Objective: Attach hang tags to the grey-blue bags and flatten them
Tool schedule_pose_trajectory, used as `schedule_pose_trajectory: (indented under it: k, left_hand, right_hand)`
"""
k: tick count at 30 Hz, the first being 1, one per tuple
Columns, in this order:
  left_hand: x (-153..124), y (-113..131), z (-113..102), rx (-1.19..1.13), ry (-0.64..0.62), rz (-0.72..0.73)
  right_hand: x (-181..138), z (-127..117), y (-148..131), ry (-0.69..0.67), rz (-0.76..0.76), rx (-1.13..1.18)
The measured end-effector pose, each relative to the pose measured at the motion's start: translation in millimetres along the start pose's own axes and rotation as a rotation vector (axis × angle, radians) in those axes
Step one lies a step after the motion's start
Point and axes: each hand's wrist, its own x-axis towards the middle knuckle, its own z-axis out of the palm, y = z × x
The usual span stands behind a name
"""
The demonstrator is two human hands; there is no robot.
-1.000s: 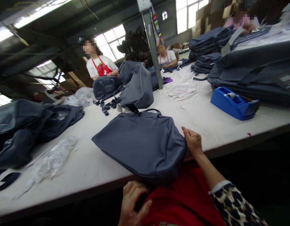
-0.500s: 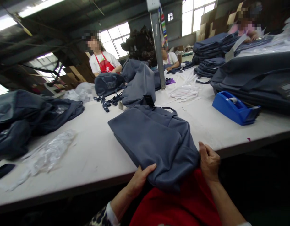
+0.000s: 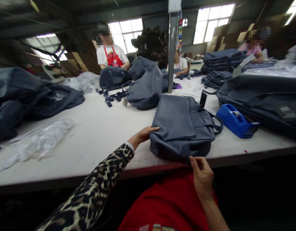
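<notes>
- From the head camera, the only view: dark blue bag (image 3: 174, 118) lying on a white table (image 3: 106, 128), close to the front edge, with handle (image 3: 218, 125) extending toward a blue tape dispenser (image 3: 236, 123).
- Touched along its left side by the left hand (image 3: 144, 134), with some fingers hidden; impossible to tell how firmly gripped.
- Pinched at the lower edge by the right hand (image 3: 203, 176), thumb and fingertips together; exact bit between them too small to make out. Set apart from each other, both hands on the one bag.
- At risk, by judgement, of slipping over the front edge if tugged hard by the right hand without a steady hold from the left.
- Liable, too, to snag or shove the dispenser by the handle if swung further right; contact between the two impossible to confirm.
- Smooth and soft-looking, so possibly prone to creasing under a tight pinch.
- Raised at the bag's upper right, a black tag (image 3: 203, 99) with no readable lettering.
- Fixed to a larger bag (image 3: 256, 93) at right, a dark label (image 3: 288, 109) with pale, illegible marks.
- Printed in white on a co-worker's red apron (image 3: 113, 57), a design too small to read.
</notes>
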Motion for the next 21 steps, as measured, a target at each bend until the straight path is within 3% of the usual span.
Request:
schedule_pose_trajectory:
  k: [4, 8, 12, 16, 21]
  left_hand:
    - [9.1, 18.2, -36.0, 0.021, 0.082, -0.025]
    - [-12.0, 16.4, -38.8, 0.065, 0.070, -0.010]
    - [-28.2, 12.5, -33.9, 0.122, 0.083, 0.044]
    - [-21.9, 15.6, -37.0, 0.172, 0.187, 0.104]
    - [-15.7, 26.8, -43.9, 0.208, 0.226, 0.177]
  right_hand:
    - [-4.3, 28.2, -1.7, -0.094, -0.030, 0.047]
    - [-7.1, 22.0, 0.5, -0.091, 0.053, -0.006]
    - [-7.9, 15.3, -4.2, -0.322, 0.248, 0.176]
    - [-2.3, 18.6, -13.5, -0.587, 0.335, 0.297]
    - [16.1, 17.4, -21.3, -0.736, 0.418, 0.384]
